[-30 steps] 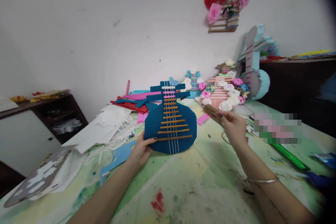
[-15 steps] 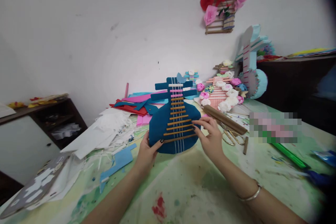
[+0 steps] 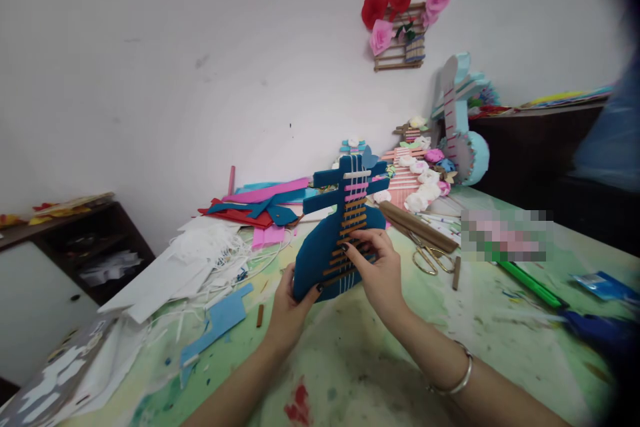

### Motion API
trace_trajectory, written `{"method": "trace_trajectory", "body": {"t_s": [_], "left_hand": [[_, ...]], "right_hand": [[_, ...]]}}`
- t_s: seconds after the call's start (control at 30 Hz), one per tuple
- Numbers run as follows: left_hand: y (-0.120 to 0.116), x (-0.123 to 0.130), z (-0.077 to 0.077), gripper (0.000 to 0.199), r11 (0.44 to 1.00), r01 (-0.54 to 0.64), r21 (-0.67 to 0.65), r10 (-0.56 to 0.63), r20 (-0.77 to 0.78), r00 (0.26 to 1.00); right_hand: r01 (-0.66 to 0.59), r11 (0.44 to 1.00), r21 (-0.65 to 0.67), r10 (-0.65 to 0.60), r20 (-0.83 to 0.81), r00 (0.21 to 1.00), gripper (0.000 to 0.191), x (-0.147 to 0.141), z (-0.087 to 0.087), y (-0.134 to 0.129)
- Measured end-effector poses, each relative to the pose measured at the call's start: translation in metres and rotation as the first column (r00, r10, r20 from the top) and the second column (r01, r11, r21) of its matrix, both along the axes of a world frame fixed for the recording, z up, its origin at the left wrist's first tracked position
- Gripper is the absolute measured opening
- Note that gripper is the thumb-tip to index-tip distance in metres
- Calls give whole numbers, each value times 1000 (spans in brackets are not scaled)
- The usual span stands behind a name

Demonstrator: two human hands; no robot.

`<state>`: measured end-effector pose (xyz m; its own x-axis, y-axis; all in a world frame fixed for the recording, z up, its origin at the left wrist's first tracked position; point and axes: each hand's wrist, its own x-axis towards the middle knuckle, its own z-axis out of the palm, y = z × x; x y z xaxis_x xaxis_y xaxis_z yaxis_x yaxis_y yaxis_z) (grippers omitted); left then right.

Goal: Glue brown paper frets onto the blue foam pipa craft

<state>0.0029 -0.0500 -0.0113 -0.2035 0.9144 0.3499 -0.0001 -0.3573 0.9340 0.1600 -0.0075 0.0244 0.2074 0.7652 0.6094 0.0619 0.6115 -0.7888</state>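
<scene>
Holding the blue felt lute upright above the table, your left hand clamped its 7 o'clock edge; your right hand had fingers together on the sticks at 3 o'clock. Step looked like seating a stick; next needed firm, even pressing.

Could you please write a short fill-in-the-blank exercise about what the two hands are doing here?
1. Both hands hold a ____ felt lute.
2. The left hand grips its lower ____ edge.
3. The right hand has its fingers on the brown ____ across its front.
4. Scissors lie on the ____.

Missing words: blue; left; sticks; table
</scene>
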Motion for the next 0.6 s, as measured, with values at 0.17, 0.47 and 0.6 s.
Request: {"method": "trace_trajectory", "body": {"t_s": [0.17,0.47,0.6], "left_hand": [[-2,1,-9,41,998,-38,50,46,-173,984],[0,-1,-12,34,995,-60,78,82,-331,940],[5,-2,-8,43,999,-28,16,30,-156,987]], "right_hand": [[77,997,-16,-78,-34,996,8,3,6,-5],[125,992,18,-125,21,992,10,13,7,-1],[86,996,7,-86,-10,996,9,20,8,5]]}}
